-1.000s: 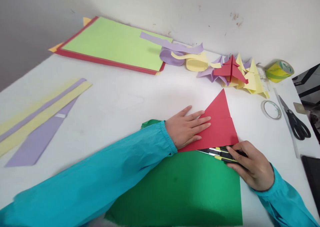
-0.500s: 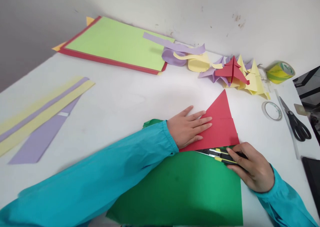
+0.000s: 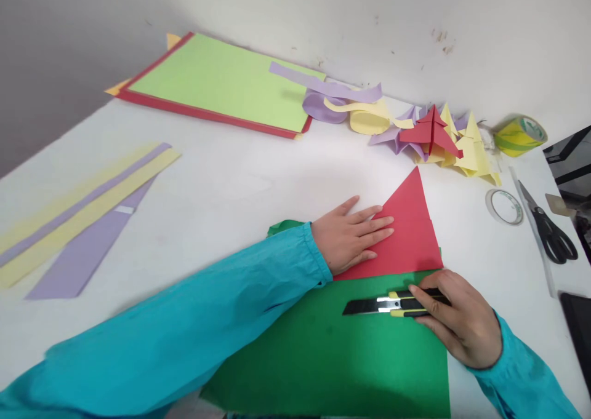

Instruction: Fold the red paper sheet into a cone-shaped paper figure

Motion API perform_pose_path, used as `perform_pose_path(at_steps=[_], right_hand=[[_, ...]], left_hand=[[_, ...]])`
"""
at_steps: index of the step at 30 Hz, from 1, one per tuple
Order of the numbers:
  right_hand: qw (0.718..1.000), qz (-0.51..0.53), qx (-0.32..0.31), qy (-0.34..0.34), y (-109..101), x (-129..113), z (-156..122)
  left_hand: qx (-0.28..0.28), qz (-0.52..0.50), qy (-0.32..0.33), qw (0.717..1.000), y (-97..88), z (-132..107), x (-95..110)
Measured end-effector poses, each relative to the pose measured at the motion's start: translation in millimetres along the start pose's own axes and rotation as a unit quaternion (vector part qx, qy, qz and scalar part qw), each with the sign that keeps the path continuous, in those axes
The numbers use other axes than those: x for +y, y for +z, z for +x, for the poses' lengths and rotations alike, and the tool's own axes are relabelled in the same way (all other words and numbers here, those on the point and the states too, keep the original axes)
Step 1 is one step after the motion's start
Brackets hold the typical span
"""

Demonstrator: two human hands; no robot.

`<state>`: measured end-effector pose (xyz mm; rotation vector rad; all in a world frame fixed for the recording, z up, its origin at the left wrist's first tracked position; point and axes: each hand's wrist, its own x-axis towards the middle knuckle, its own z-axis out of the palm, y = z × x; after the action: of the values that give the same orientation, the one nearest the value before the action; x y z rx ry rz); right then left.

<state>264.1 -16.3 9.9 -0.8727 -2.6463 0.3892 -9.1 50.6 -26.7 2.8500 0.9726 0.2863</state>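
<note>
My left hand lies flat with fingers spread on a folded red paper, whose upper part narrows to a point. Under the red paper spreads a large green sheet, partly covered by my left sleeve. My right hand is closed around a black and yellow utility knife. The knife's dark blade is extended and points left, over the green sheet just below the red paper's lower edge. Whether the blade touches the green sheet I cannot tell.
Green and red sheets lie stacked at the back left. Paper strips are at left, curled strips at back centre. Folded paper planes, tape rolls and black scissors lie to the right.
My right hand has drawn the utility knife down and out from beneath the red paper's lower edge, so the whole blade now shows. My left hand stays on the red paper.
</note>
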Motion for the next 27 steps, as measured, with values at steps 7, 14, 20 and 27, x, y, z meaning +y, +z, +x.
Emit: perform_pose_path(at_steps=[7, 14, 20, 27], right_hand=[[0.999, 0.036, 0.002, 0.002, -1, 0, 0], [0.985, -0.045, 0.137, 0.098, -25, 21, -6], [0.930, -0.254, 0.199, 0.176, -26, 68, -29], [0.942, -0.256, 0.167, 0.140, -24, 80, -30]], left_hand=[[-0.002, -0.008, 0.001, 1.000, -1.5, 0, 0], [0.017, -0.011, 0.018, 1.000, -4.6, -2, 0], [0.039, 0.004, 0.014, 0.999, -7.0, -2, 3], [0.048, 0.016, 0.008, 0.999, -5.0, -4, 1]])
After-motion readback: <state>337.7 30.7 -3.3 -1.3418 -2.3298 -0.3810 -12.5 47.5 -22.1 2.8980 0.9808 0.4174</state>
